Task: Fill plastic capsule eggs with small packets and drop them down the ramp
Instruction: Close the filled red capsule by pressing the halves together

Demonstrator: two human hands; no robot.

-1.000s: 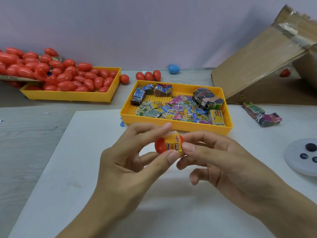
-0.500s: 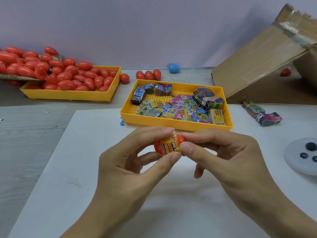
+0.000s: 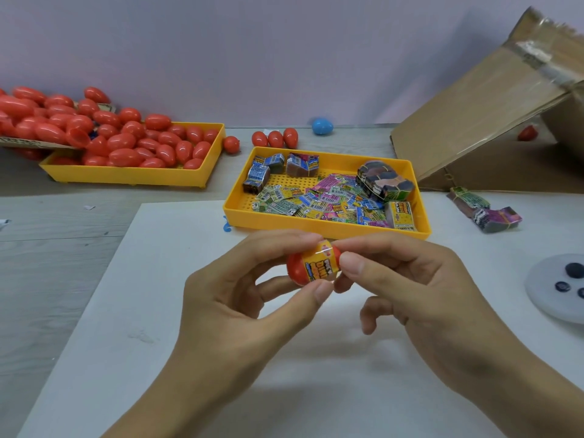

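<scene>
I am pinching the red egg half (image 3: 295, 268) in my left hand (image 3: 240, 298) while my right hand (image 3: 407, 286) is grasping the yellow packet (image 3: 319, 262). Over the last second the packet is sliding deeper into that shell, right between both grips above the counter (image 3: 158, 343), so closing seems next.

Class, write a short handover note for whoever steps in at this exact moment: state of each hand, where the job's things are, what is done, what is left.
Left hand: grips the red egg half between thumb and fingers.
Right hand: pinches the yellow packet, which sits at the egg half's open end, not clearly inside yet.
Packets tray: just beyond the hands, loose packets and bundles inside.
Egg tray: far left, heaped with red eggs.
Ramp: cardboard, far right.
Done: egg and packet picked up.
Left: push the packet in, close the egg (other half not visible), drop it down the ramp, repeat.
</scene>
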